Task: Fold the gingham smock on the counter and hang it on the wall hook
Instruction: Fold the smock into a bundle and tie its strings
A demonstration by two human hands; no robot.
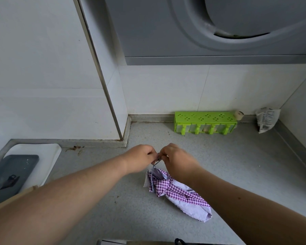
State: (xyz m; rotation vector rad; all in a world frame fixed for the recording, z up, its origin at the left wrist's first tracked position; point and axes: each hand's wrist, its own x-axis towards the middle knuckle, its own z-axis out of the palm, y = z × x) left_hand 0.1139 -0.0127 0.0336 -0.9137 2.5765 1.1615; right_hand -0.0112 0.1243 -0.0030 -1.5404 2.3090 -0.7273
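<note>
Here the gingham smock [175,190] lies on the grey bench [219,165] as a narrow folded bundle, purple check outside, pale lining showing at its edges. Long axis runs from the far-left end, just under the hands, toward the near right, where the lower end sits beside the right forearm. From the far end a thin loop or tie [156,163] rises taut; too small to say which. Left hand [140,159] and right hand [178,160] meet above that end, knuckles nearly touching, fingers [153,153] of both pinched tight on the loop with nothing else held. Both hands equally near the bundle's upper end; the bulk of the cloth trails back under the right wrist. Folding looks done, judging by the compact shape; lifting by the loop would be the next step, and the bundle would likely swing down from its far end. No wall hook is visible on the white tiled wall [157,89]. Further out: green rack [205,122] against the back wall, crumpled packet [267,119] in the right corner, white tray [48,156] with dark slab [12,172] at left.
</note>
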